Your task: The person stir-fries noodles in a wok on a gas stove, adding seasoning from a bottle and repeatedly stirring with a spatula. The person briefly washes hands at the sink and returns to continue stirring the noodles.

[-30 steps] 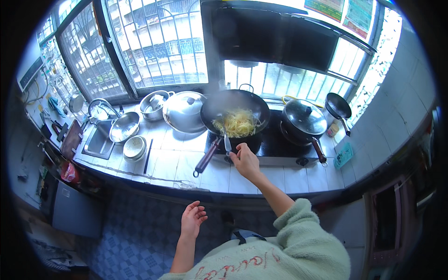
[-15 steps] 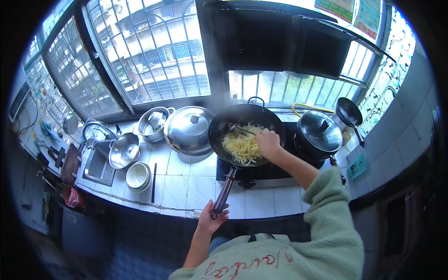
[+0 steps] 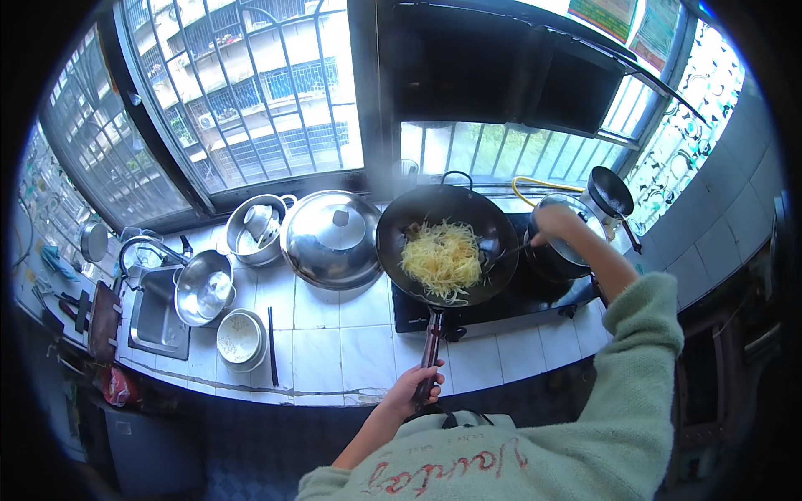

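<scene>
A black wok [image 3: 397,267] sits on the gas stove [image 3: 411,314] with pale yellow shredded potato [image 3: 441,255] heaped in its middle. My left hand [image 3: 411,389] is closed round the end of the wok's dark handle [image 3: 432,338], near the counter's front edge. Right of the wok, my right hand [image 3: 558,224] is closed on the handle of a thin cooking spatula [image 3: 511,250]. The spatula slants down over the wok's right rim to the edge of the potato. My right hand partly hides a lidded pot [image 3: 576,265] behind it.
Left of the wok are a large domed steel lid [image 3: 326,250], a steel pot [image 3: 244,249], a steel basin [image 3: 200,288], stacked bowls [image 3: 239,338] and dark chopsticks [image 3: 272,351]. A sink [image 3: 159,342] lies farther left. A small pan [image 3: 610,190] stands back right.
My right hand has moved right with the spatula, from above the potato to outside the wok's right rim. The potato is gathered more compactly. My left hand stays on the wok handle.
</scene>
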Motion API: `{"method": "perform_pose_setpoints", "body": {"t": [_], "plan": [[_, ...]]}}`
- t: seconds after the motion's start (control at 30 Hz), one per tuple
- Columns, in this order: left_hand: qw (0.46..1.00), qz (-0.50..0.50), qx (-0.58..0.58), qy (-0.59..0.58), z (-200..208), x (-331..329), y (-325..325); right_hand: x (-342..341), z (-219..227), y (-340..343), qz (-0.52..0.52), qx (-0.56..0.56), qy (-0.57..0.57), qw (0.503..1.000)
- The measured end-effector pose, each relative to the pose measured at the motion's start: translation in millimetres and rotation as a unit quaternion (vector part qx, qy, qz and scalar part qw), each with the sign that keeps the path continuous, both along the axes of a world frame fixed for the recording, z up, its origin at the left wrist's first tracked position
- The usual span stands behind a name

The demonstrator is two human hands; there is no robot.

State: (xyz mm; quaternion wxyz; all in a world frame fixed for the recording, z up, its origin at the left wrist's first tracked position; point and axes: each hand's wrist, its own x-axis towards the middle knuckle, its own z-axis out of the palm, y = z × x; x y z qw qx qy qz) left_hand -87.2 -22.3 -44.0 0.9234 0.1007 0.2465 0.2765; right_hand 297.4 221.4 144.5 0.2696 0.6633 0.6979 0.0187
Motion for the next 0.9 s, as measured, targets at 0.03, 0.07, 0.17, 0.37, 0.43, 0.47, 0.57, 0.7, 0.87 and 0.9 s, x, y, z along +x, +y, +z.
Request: {"method": "perform_pose_setpoints", "body": {"t": [0.03, 0.07, 0.17, 0.37, 0.43, 0.47, 0.57, 0.7, 0.87, 0.9], "plan": [[1.0, 0.006, -0.015, 0.023, 1, -1, 0, 1, -14, -9, -0.039, -0.058, 0.046, 0.997], [1.0, 0.003, -0.016, 0.022, 2, -1, 0, -4, -32, -16, -0.052, -0.069, 0.089, 0.992], [0.999, -0.006, -0.013, 0.034, 2, 2, 2, -37, -101, -36, -0.137, -0.013, 0.24, 0.961], [0.998, -0.014, -0.01, 0.067, -3, 4, 4, -57, -99, -51, -0.195, 0.077, 0.327, 0.922], [0.997, -0.001, -0.021, 0.072, -6, 8, 4, -54, -66, -63, -0.189, 0.119, 0.296, 0.929], [0.997, 0.009, -0.032, 0.076, -8, 9, 4, -53, -50, -69, -0.165, 0.141, 0.285, 0.933], [0.998, 0.011, -0.055, 0.02, -12, 12, 6, -57, -7, -81, -0.062, 0.209, 0.196, 0.956], [0.996, 0.0, -0.07, -0.06, -15, 12, 7, -77, 9, -84, 0.054, 0.264, 0.078, 0.96], [0.994, 0.014, -0.09, -0.059, -14, 19, 3, -90, 4, -71, 0.216, 0.305, -0.064, 0.925], [0.994, 0.016, -0.089, -0.055, -14, 19, 3, -91, 3, -66, 0.229, 0.297, -0.075, 0.924]]}}
